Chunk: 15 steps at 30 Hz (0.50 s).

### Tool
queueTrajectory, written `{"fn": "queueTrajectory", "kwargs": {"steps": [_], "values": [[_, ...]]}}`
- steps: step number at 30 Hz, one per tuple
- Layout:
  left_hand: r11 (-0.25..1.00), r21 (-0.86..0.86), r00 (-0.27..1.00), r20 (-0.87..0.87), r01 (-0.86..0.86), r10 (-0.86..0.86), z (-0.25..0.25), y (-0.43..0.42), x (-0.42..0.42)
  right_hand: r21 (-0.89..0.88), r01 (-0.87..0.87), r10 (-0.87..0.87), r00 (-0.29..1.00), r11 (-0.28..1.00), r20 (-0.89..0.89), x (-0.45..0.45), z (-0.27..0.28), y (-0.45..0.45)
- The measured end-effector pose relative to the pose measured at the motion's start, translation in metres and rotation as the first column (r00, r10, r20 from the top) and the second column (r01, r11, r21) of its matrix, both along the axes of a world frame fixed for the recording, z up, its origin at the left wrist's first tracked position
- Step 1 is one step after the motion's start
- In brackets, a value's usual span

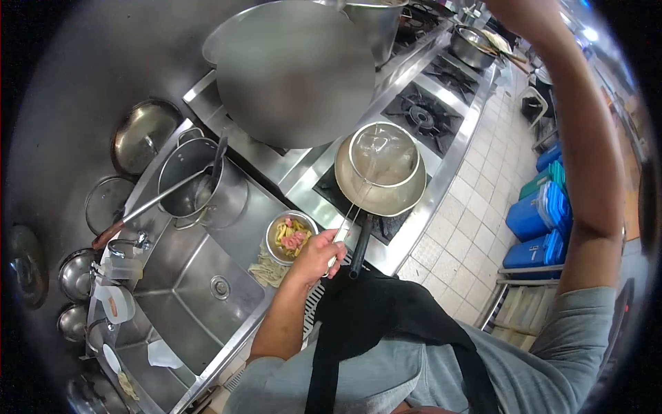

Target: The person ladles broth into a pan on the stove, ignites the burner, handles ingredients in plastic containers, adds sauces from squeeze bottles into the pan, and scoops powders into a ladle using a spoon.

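My left hand (320, 254) is closed around the pale handle of a round strainer (384, 155). The strainer's bowl is over a wide light-coloured pan (345, 181) on the stove; I cannot tell whether they touch. The pan's black handle (361, 247) points toward me, just right of my left hand. A metal bowl (270, 247) with yellow-green strips and pink pieces of food (294, 239) stands beside that hand, with a pale cloth-like heap (267, 270) below it. My right hand (527, 17) is raised at the top edge, its fingers cut off from view.
A large blurred grey round shape (296, 76) covers part of the stove. A tall pot (231, 200) with a long-handled utensil stands by the sink (200, 290). Behind the pan lies a burner (422, 117). Blue bins (531, 221) line the right, beyond the tiled floor (448, 238).
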<state>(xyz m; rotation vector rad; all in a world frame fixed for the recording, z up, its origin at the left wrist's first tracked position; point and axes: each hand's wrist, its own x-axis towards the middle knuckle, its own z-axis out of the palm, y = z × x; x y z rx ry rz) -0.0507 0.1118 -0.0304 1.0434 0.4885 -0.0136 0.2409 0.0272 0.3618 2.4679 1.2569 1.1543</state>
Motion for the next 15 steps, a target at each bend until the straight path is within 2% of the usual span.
{"fn": "queueTrajectory", "kwargs": {"steps": [4, 5, 6, 9, 10, 12, 13, 15], "values": [[0.998, 0.057, 1.0, -0.01, 0.025, -0.025, 0.0, 0.004, -0.009, -0.085, 0.185, -0.194, 0.975, 0.979, -0.107, -0.026, -0.006, 0.071], [0.999, 0.046, 1.0, -0.003, 0.011, -0.01, -0.001, 0.004, -0.012, -0.173, 0.074, -0.079, 0.997, 0.982, -0.023, -0.014, -0.011, 0.082], [0.999, 0.033, 1.0, 0.003, -0.003, 0.003, -0.002, 0.004, -0.016, -0.173, 0.07, -0.075, 0.997, 0.982, -0.021, -0.011, -0.017, 0.094], [1.0, 0.018, 1.0, 0.011, -0.022, 0.022, 0.001, 0.006, -0.026, -0.254, -0.011, -0.043, 0.978, 0.967, -0.205, -0.012, -0.024, 0.118], [0.999, 0.027, 1.0, 0.014, -0.019, 0.019, 0.002, 0.006, -0.029, -0.258, -0.011, -0.043, 0.978, 0.966, -0.204, 0.0, -0.025, 0.123], [0.999, 0.001, 0.999, 0.009, -0.036, 0.036, 0.0, 0.007, -0.035, -0.524, -0.106, -0.123, 0.915, 0.845, -0.383, 0.018, -0.024, 0.132], [0.999, -0.02, 0.999, 0.001, -0.051, 0.051, 0.0, 0.007, -0.036, -0.527, -0.104, -0.125, 0.916, 0.844, -0.381, 0.015, -0.02, 0.128], [0.998, -0.021, 0.998, 0.013, -0.06, 0.061, 0.003, 0.008, -0.036, -0.395, 0.022, -0.306, 0.674, 0.918, -0.673, 0.006, -0.006, 0.113]]}}
